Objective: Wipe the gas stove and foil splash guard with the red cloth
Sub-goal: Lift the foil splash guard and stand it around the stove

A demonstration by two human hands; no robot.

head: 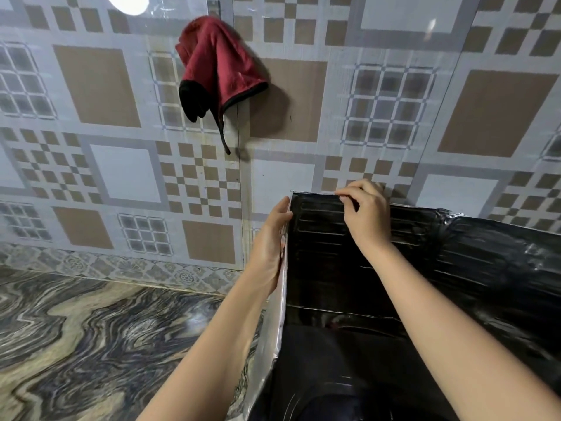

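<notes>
The red cloth (216, 66) with a black edge hangs from a hook high on the tiled wall, untouched. Below it the foil splash guard (485, 262) stands folded around the stove, dark and shiny on its inner side. My left hand (270, 244) lies flat against the outside of the guard's left panel. At the panel's top edge, my right hand (364, 214) pinches the rim between its fingertips. Only a dark sliver of the gas stove (328, 402) shows at the bottom.
A marbled grey and beige countertop (91, 329) spreads to the left of the guard. The patterned tile wall (121, 171) rises directly behind it.
</notes>
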